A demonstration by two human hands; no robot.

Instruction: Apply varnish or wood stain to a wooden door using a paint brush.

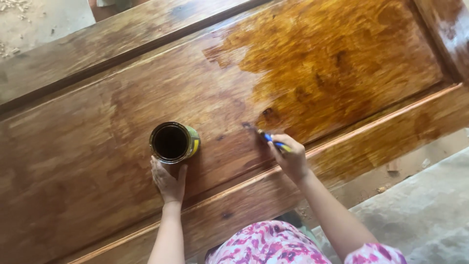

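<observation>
A large wooden door panel (97,146) lies flat below me, with a glossy, darker wet patch (337,58) on its upper right. My right hand (290,156) grips a small brush with a blue and yellow handle (272,141), its tip touching the wood near the edge of the wet patch. An open tin (172,142) of dark liquid stands on the panel. Just below it, my left hand (167,180) rests flat on the wood with fingers apart, fingertips at the tin's base.
A raised moulding strip (371,122) runs diagonally along the panel's near side. Grey concrete floor (430,210) shows at the bottom right, and dusty floor with wood chips (29,19) at the top left. My pink patterned clothing (273,244) fills the bottom edge.
</observation>
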